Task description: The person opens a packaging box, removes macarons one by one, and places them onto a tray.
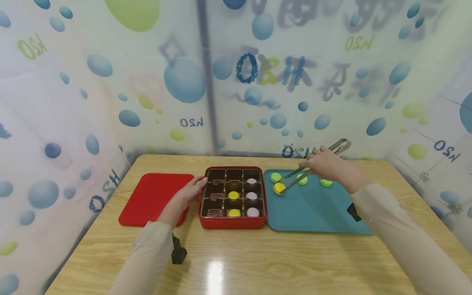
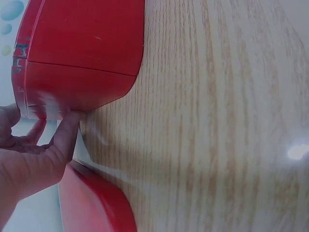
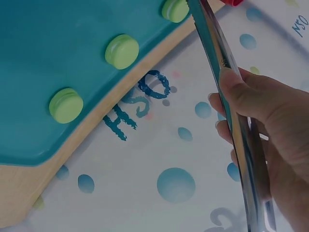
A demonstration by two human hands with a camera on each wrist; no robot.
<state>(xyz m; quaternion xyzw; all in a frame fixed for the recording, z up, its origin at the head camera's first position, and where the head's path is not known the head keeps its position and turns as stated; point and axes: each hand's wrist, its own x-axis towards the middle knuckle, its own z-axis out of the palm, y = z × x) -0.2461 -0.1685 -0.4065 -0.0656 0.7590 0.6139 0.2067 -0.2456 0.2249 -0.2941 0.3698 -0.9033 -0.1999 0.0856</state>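
My right hand (image 1: 324,164) grips a pair of metal tongs (image 3: 241,130), fingers on one arm and thumb on the other. Down on the blue tray (image 1: 313,217), the tong tips meet a yellow macaron (image 1: 279,188). Three green macarons (image 3: 122,51) lie along the tray's far side. With its fingertips and thumb, my left hand (image 1: 188,192) touches the left wall of a red square box (image 1: 232,223). A divided insert inside holds two yellow macarons (image 1: 234,195) in the middle column and three pale purple macarons (image 1: 252,196) in the right column.
A red lid (image 1: 151,200) lies flat on the wooden table (image 1: 228,262), left of the box. The blue tray stands right beside the box's right wall. Behind the table hangs a patterned cloth (image 1: 258,102), with more of it at both sides.
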